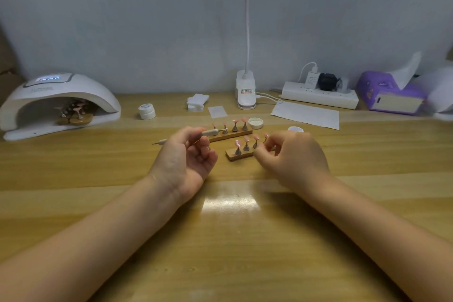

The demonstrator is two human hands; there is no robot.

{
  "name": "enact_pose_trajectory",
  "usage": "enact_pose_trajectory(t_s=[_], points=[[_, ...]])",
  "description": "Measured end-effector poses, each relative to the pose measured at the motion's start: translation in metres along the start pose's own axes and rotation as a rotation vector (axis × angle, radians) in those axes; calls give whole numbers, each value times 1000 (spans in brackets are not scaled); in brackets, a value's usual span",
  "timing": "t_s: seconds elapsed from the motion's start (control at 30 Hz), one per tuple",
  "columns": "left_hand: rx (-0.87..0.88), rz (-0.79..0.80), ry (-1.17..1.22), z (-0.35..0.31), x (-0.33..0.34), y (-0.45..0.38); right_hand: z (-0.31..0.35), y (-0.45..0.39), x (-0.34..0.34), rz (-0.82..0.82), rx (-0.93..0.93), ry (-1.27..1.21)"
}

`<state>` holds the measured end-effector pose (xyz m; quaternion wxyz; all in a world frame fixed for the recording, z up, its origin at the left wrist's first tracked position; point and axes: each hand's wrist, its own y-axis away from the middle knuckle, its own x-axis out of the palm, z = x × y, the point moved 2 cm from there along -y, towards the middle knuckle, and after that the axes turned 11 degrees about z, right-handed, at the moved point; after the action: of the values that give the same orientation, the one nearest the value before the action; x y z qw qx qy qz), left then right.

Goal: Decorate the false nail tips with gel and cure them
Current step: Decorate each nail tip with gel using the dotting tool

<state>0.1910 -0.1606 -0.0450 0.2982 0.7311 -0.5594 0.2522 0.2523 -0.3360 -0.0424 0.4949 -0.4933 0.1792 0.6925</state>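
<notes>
I am holding the dotting pen [193, 136] pinched between the thumb and fingers of my left hand [186, 157], while my right hand [291, 154] is reaching with curled fingers [263, 148] onto the right end of the near wooden nail stand [231, 155]; whether they are pinching one of its pegs I cannot tell (the knuckles are hiding the contact). To do this well, I judge I should be steadying the stand against the table [228, 216] and bringing the pen tip down lightly, touching only the pink nail tips [246, 139]. The pen is lying nearly level, its long axis running left to right, the fine point aiming left and slightly toward me. The near stand is sitting mid-table, running from near-left to far-right, just in front of the far stand [241, 133]. More tips are sitting inside the lit curing lamp [58, 103] at far left.
</notes>
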Motion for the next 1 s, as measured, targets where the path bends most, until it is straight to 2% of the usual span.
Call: enact_pose_trajectory(t_s=[0.13,0.47,0.87,1.0], points=[[5,-34,-14,6,-5,-3,0,-1,8,55,5,75],[42,-1,-29,8,-5,-4,3,-11,21,80,-50,185],[47,16,-65,9,-3,-2,-2,-15,19,33,-132,190],[60,46,-147,12,-3,-3,-1,-11,17,-13,-161,202]])
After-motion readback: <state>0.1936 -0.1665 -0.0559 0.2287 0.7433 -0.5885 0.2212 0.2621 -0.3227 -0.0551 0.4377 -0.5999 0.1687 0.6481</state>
